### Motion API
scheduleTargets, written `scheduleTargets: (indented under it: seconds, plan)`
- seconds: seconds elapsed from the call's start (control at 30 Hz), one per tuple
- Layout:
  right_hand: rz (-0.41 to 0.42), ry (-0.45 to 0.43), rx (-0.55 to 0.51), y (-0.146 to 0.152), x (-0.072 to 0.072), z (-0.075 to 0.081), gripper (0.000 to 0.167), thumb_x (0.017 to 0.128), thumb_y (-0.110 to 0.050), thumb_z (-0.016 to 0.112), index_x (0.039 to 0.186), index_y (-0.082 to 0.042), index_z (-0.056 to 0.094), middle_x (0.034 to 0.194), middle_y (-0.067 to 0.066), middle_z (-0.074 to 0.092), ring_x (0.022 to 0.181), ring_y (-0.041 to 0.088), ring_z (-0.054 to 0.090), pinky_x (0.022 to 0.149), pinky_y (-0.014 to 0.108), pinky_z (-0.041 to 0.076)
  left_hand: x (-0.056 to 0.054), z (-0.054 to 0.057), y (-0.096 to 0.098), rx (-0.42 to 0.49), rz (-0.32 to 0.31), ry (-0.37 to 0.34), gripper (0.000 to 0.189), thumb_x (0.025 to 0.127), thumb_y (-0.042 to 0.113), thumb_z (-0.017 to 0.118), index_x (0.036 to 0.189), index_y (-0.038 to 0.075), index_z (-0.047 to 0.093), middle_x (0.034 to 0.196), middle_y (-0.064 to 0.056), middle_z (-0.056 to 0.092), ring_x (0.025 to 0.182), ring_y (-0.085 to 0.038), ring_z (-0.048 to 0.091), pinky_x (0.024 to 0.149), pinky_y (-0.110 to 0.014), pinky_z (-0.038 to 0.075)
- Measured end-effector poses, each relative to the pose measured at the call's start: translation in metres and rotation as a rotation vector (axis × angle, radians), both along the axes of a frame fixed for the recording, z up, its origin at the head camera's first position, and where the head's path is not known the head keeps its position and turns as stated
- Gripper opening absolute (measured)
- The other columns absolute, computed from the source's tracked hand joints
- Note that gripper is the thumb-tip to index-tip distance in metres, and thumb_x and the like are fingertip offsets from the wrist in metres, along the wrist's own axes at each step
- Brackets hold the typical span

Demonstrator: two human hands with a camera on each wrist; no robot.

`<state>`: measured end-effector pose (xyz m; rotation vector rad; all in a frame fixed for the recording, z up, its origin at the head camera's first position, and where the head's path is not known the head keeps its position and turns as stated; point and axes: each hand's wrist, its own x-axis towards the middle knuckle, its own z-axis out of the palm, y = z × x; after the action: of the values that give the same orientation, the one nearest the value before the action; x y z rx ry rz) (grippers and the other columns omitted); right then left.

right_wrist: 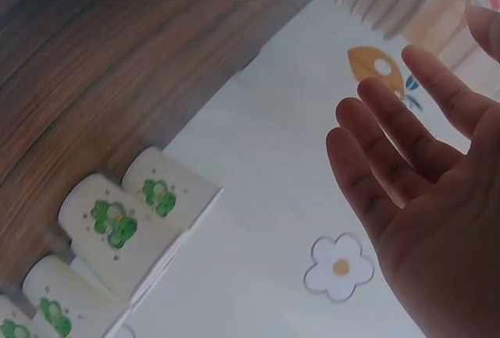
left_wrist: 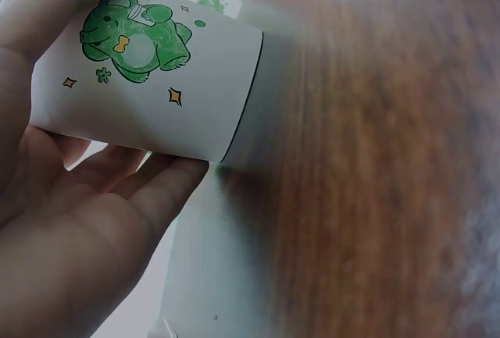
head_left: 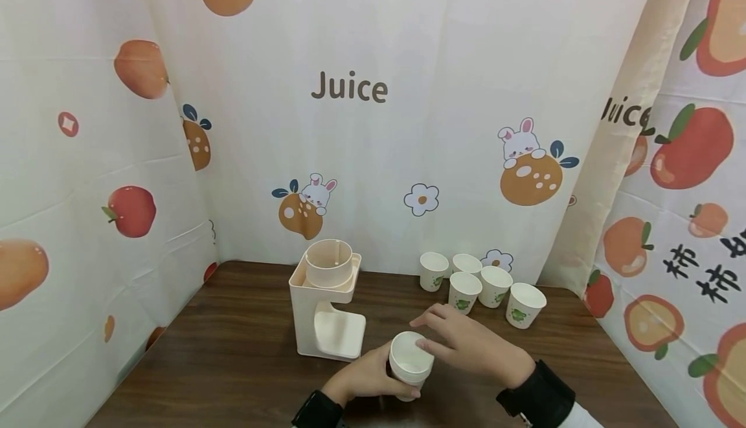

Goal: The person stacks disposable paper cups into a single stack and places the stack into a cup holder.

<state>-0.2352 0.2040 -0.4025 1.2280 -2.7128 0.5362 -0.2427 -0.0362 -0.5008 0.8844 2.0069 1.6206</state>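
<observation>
My left hand (head_left: 364, 375) grips a stack of white paper cups (head_left: 410, 364) low at the front of the table. In the left wrist view, my thumb and fingers wrap the lowest paper cup (left_wrist: 148, 80), which has a green bear print. The nested rims of the stack show as ridges in the right wrist view. My right hand (head_left: 466, 342) hovers by the stack's mouth, thumb overlapping the rim in the head view. Its fingers (right_wrist: 391, 139) are spread and hold nothing.
A cream toy juicer (head_left: 326, 315) with a round cup on top stands behind my left hand. Several single paper cups (head_left: 526, 307) with green prints stand upright at the back right. A fruit-print curtain (head_left: 373, 156) closes off the table's (head_left: 245, 357) back and sides.
</observation>
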Motion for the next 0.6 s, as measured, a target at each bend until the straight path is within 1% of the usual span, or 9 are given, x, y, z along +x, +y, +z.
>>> scheduleTargets:
  seconds: [0.1, 0.2, 0.33, 0.43, 0.5, 0.6]
  plan:
    - [-0.026, 0.006, -0.018, 0.006, -0.003, 0.0, 0.035, 0.105, -0.043, 0.052, 0.127, -0.019, 0.063, 0.118, -0.006, 0.059, 0.107, 0.011, 0.058, 0.087, 0.034, 0.052, 0.0, 0.0, 0.001, -0.005, 0.01, -0.001, 0.079, 0.082, 0.02, 0.085, 0.147, 0.024, 0.04, 0.123, 0.011, 0.061, 0.113, -0.009, 0.057, 0.097, -0.036, 0.043]
    - [-0.05, 0.022, -0.035, 0.01, -0.006, 0.0, 0.033, 0.104, -0.043, 0.055, 0.127, -0.021, 0.064, 0.12, -0.007, 0.059, 0.11, 0.011, 0.057, 0.088, 0.035, 0.052, 0.0, 0.0, 0.002, 0.018, 0.0, -0.006, 0.078, 0.082, 0.019, 0.084, 0.147, 0.023, 0.041, 0.125, 0.01, 0.061, 0.115, -0.01, 0.057, 0.099, -0.036, 0.041]
    - [-0.088, 0.063, -0.054, 0.015, -0.011, 0.001, 0.03, 0.103, -0.041, 0.058, 0.125, -0.021, 0.064, 0.121, -0.003, 0.06, 0.111, 0.015, 0.058, 0.087, 0.037, 0.052, 0.0, 0.001, 0.002, 0.032, -0.005, -0.008, 0.078, 0.082, 0.017, 0.084, 0.147, 0.022, 0.041, 0.126, 0.009, 0.06, 0.116, -0.011, 0.057, 0.1, -0.036, 0.04]
    - [-0.134, 0.09, -0.053, 0.02, -0.017, 0.0, 0.029, 0.102, -0.038, 0.059, 0.124, -0.019, 0.065, 0.119, -0.003, 0.06, 0.109, 0.019, 0.059, 0.085, 0.039, 0.052, 0.0, 0.001, 0.002, 0.013, 0.013, -0.001, 0.078, 0.082, 0.018, 0.085, 0.146, 0.022, 0.041, 0.125, 0.01, 0.061, 0.115, -0.01, 0.057, 0.1, -0.037, 0.041]
    - [-0.171, 0.114, -0.045, 0.024, -0.022, -0.002, 0.03, 0.102, -0.037, 0.06, 0.124, -0.017, 0.065, 0.118, -0.003, 0.06, 0.109, 0.019, 0.058, 0.084, 0.039, 0.051, 0.001, 0.001, 0.003, -0.002, 0.027, 0.006, 0.079, 0.081, 0.018, 0.086, 0.146, 0.022, 0.042, 0.124, 0.011, 0.061, 0.115, -0.01, 0.057, 0.099, -0.037, 0.041]
    - [-0.214, 0.159, -0.04, 0.029, -0.031, -0.006, 0.029, 0.101, -0.032, 0.064, 0.122, -0.013, 0.065, 0.117, 0.001, 0.062, 0.107, 0.02, 0.058, 0.082, 0.039, 0.052, 0.001, 0.001, 0.003, -0.019, 0.045, 0.019, 0.079, 0.08, 0.019, 0.087, 0.146, 0.023, 0.043, 0.123, 0.012, 0.061, 0.114, -0.009, 0.058, 0.099, -0.036, 0.042]
